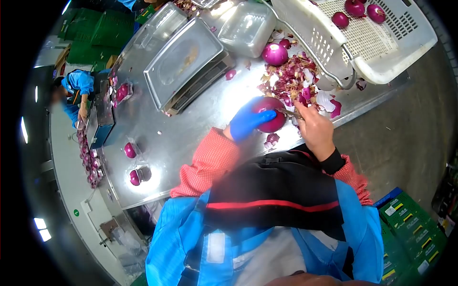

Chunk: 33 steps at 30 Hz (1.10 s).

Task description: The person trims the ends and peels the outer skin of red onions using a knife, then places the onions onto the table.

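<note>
In a blue glove, my left hand (245,121) is wrapped round a large red onion (271,125) above the metal table. My bare right hand (316,128) grips a small knife (290,113), whose blade meets the onion's right side. The knife's handle is mostly hidden in my fingers. Just beyond both hands lies a heap of onion skins and trimmings (293,78). Another red onion (275,54) sits at the heap's far edge. A few loose purple skins (272,139) lie close to me, below the held onion.
A weighing scale with a metal pan (183,62) stands left of the heap, beside a clear plastic tub (245,28). A white perforated crate (389,62) holding several onions is at the far right. Wrapped onions (130,150) lie leftward. Another person (78,86) works at the left.
</note>
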### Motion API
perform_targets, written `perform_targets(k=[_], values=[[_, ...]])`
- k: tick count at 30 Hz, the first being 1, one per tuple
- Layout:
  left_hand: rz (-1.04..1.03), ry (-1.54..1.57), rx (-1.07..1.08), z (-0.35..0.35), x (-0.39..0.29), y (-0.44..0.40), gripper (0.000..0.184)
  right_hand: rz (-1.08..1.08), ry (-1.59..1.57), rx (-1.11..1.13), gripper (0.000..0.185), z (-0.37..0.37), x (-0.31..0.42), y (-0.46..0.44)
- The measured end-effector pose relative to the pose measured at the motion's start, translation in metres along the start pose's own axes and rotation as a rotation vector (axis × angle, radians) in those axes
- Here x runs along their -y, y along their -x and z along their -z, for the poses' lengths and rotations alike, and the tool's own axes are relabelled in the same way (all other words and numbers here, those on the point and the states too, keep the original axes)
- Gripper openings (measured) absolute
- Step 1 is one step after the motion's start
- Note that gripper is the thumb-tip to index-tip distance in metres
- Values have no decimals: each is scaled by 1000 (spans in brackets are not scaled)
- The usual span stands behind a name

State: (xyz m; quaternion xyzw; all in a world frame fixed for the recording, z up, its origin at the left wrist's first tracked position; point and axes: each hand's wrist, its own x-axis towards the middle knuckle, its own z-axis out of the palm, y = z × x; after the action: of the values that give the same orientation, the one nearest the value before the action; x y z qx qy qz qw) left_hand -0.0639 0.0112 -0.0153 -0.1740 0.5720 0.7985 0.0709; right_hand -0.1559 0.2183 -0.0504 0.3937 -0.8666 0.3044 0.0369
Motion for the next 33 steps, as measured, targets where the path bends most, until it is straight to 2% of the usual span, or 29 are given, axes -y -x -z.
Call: perform_targets(k=[2,3,4,6,9,12,13,14,15,18,19,20,22,25,28,31,32,33], values=[[14,25,-33,2,3,-3,42,-106,-171,55,40,-7,4,1],[22,39,-49,3,4,-4,42,-193,-315,68,28,-7,10,-2],[34,50,-64,3,4,-6,41,-248,-375,109,26,-9,10,-3],[57,75,-98,3,5,-9,41,-358,-496,194,26,-15,8,-6],[75,90,-163,1,8,-10,43,-379,-516,221,34,-20,6,-7],[78,190,12,3,4,-4,47,-792,-748,407,37,-60,-38,1],[66,41,11,3,13,0,49,-673,-749,211,41,-42,-48,-10],[50,-109,8,2,25,3,50,-662,-575,193,42,-30,-56,-17],[52,-186,-32,-2,31,5,49,-587,-557,199,42,-17,-48,-25],[107,192,-18,-2,16,-4,46,-494,-558,285,44,-4,-15,-23],[104,307,57,1,11,-7,42,-348,-595,170,48,-4,-4,-21],[87,301,59,3,10,-7,42,-402,-516,321,49,7,5,-23],[66,277,67,7,10,-8,40,-171,-391,103,48,4,12,-20],[33,257,81,8,16,-9,40,43,-214,2,43,10,12,-22],[16,178,119,5,16,-7,44,50,-1,5,35,11,19,-24],[12,79,107,-2,20,0,49,-85,-217,0,28,-9,5,-28],[11,50,92,-5,22,4,51,-193,-388,130,23,-22,-10,-25],[12,68,95,-7,22,4,56,-194,-398,102,22,-26,-12,-18]])
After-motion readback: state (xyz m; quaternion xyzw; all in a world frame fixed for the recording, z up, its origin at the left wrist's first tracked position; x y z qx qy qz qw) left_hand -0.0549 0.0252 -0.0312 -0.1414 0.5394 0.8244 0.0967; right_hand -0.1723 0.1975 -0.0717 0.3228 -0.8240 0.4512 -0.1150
